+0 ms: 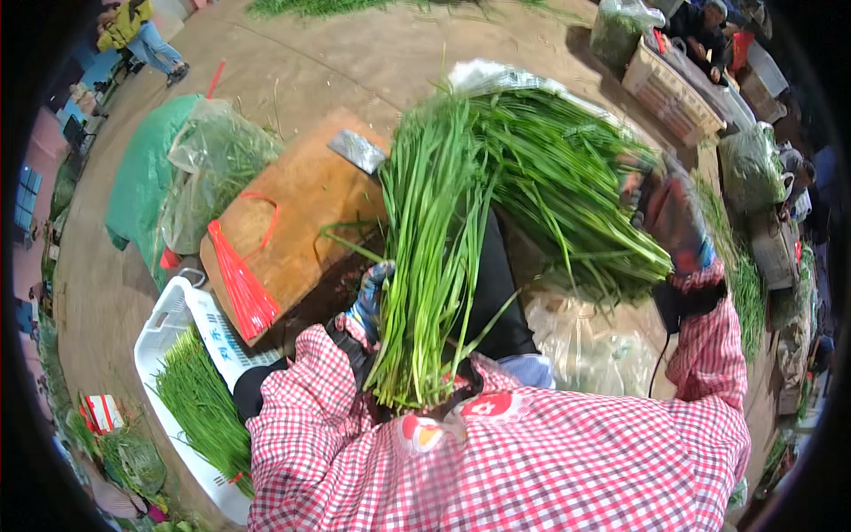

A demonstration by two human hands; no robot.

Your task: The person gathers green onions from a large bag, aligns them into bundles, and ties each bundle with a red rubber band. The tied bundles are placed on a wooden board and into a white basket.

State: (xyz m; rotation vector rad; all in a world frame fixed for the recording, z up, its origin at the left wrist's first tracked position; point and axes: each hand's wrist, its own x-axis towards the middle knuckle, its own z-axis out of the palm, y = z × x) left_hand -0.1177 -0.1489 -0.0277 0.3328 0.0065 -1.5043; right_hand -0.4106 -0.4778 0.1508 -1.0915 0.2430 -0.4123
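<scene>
A long bundle of garlic chives (432, 253) stands before my chest, cut ends toward me and green tips away. My left hand (376, 296), in a patterned glove, holds it from the left side; the bundle hides most of the fingers. To the right lies a large heap of loose garlic chives (558, 173) on a white plastic sheet (495, 73). My gloved right hand (668, 206) is at the heap's right side, blurred, and its finger closure is unclear. At my left, a wooden board (312, 206) carries red plastic ties (243, 286) and a metal blade (358, 151).
A white plastic crate (166, 332) with bundled chives (203, 392) stands at my left. Beyond the board are a clear plastic bag (213, 166) and a green sack (149, 166). Clear plastic (592, 346) lies right of my knee. A person (708, 33) sits behind a beige crate (671, 93).
</scene>
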